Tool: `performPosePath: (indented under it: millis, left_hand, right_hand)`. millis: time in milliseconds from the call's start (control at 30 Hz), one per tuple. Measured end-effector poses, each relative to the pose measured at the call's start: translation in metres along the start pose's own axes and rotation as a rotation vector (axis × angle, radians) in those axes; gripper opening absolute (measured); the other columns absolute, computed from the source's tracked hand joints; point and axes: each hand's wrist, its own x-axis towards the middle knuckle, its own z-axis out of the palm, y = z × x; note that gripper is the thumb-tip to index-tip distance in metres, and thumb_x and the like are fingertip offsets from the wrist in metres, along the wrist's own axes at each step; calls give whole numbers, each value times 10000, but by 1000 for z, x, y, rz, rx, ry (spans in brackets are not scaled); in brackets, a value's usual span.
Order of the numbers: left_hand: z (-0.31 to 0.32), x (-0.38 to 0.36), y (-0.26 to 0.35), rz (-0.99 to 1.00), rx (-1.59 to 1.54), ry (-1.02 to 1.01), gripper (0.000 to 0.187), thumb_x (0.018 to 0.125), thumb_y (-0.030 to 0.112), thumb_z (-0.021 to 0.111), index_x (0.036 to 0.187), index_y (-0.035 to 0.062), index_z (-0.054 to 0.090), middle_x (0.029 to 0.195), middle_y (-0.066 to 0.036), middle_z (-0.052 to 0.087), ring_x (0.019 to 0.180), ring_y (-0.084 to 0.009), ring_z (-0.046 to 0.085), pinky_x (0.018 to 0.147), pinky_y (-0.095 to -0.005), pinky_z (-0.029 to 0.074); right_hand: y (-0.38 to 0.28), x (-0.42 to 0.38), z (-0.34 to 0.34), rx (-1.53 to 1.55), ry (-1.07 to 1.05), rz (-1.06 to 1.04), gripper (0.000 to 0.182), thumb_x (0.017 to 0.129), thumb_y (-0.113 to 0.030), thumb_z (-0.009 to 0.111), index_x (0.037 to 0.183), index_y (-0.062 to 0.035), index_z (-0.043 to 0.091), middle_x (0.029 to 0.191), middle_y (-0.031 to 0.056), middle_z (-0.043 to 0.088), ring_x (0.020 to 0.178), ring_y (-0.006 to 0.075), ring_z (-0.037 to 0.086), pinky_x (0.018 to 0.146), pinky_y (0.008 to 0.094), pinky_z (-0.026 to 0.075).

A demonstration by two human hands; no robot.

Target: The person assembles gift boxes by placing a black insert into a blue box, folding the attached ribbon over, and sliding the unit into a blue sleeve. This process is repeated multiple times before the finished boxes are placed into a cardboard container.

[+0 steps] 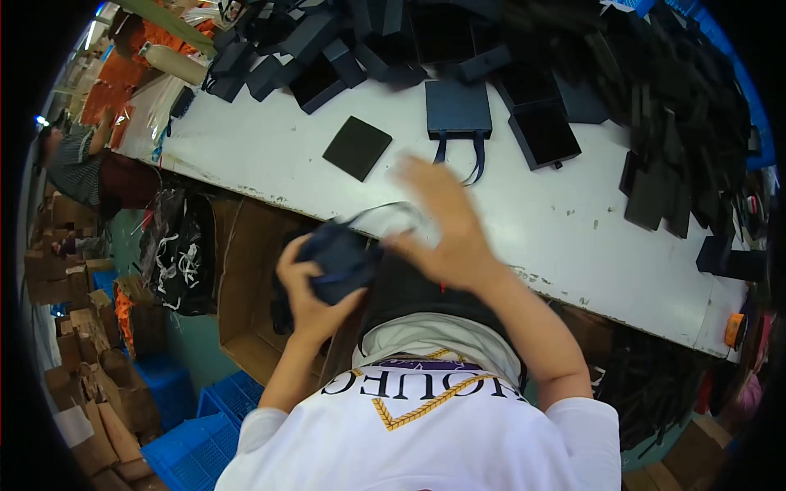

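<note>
My left hand [309, 286] is closed around a small navy gift bag [348, 260] at the table's front edge, above an open carton. A thin dark ribbon handle arcs from the bag toward my right hand [450, 233]. That hand is blurred by motion, its thumb and fingers apart, over the table edge; I see nothing gripped in it. On the tabletop beyond lie a flat black square piece [358, 148] and another navy gift bag [458, 108] with its ribbon loops toward me. An open black box [544, 137] stands to the right of that bag.
The white table [565, 237] holds heaped dark boxes [311, 41] at the back and piled black pieces [663, 147] at the right. A cardboard carton [237, 278] stands below the edge. Blue crates [196, 450] are at lower left. Another person [90, 168] is at far left.
</note>
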Motion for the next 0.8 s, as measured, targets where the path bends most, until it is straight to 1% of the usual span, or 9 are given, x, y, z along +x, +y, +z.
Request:
performPosePath:
  millis: [33, 67, 133, 233, 300, 367, 500, 633, 800]
  left_hand:
    - [-16, -18, -10, -160, 39, 83, 733, 605, 181, 965, 1109, 126, 434, 1471, -206, 429, 1349, -399, 436, 1149, -501, 354]
    - [-30, -45, -32, -298, 126, 103, 850, 617, 201, 962, 1289, 119, 448, 1555, -214, 376, 1434, -427, 371, 1193, -522, 294]
    - [-45, -62, -26, -503, 527, -23, 1002, 658, 201, 941, 1487, 112, 387, 1653, -230, 272, 1523, -459, 261, 1239, -524, 210]
    - [-36, -44, -18, -281, 520, -35, 1008, 743, 127, 877, 1586, 87, 328, 1693, -242, 215, 1557, -433, 243, 1249, -473, 235]
    - [-13, -3, -6, -115, 88, 0, 729, 804, 67, 814, 1461, 35, 498, 1662, -260, 287, 1524, -415, 324, 1228, -473, 289]
    - [13, 40, 16, 123, 12, -14, 616, 816, 47, 797, 1384, 21, 560, 1634, -262, 351, 1503, -413, 373, 1215, -471, 314]
    - [65, 117, 73, 470, 2, -252, 896, 756, 216, 889, 1516, 82, 435, 1648, -230, 341, 1543, -449, 271, 1236, -604, 195]
    - [132, 133, 89, 440, -33, -465, 1021, 744, 327, 894, 1579, 125, 342, 1552, -201, 426, 1473, -408, 372, 1213, -613, 197]
    - [136, 130, 100, 388, 64, -393, 1078, 687, 383, 914, 1571, 132, 350, 1515, -201, 452, 1411, -381, 428, 1180, -562, 214]
  right_hand:
    - [26, 1, 3, 49, 223, 162, 613, 838, -168, 822, 1383, -9, 590, 1423, 182, 601, 1322, 365, 567, 1064, 432, 467]
    - [51, 9, -15, -235, 268, 193, 591, 839, -121, 808, 1370, -2, 577, 1337, 183, 620, 1200, 369, 620, 954, 413, 519]
    - [63, 30, -31, -506, 277, 349, 565, 848, -62, 770, 1363, 3, 549, 1199, 174, 622, 1083, 383, 646, 922, 437, 529]
    - [92, 41, -27, -644, 167, 438, 522, 863, 4, 691, 1367, -4, 553, 1171, 177, 623, 1055, 382, 650, 907, 439, 530]
    - [100, 38, -27, -617, 117, 374, 484, 870, 36, 638, 1348, -17, 580, 1146, 177, 631, 1032, 381, 651, 893, 443, 530]
    - [97, 26, -40, -510, 91, 248, 453, 874, 59, 588, 1316, -34, 619, 1108, 173, 645, 1003, 381, 650, 873, 453, 530]
    - [71, -3, -68, -439, -23, 223, 381, 883, 55, 568, 1234, -45, 677, 980, 166, 651, 962, 369, 656, 830, 456, 533]
    - [44, -19, -86, -602, 38, 233, 335, 910, 36, 584, 1226, -28, 678, 953, 156, 673, 843, 336, 676, 729, 423, 542]
    - [1, -11, -86, 199, 183, 605, 280, 922, -12, 664, 1202, 5, 670, 873, 155, 711, 739, 268, 678, 713, 328, 540]
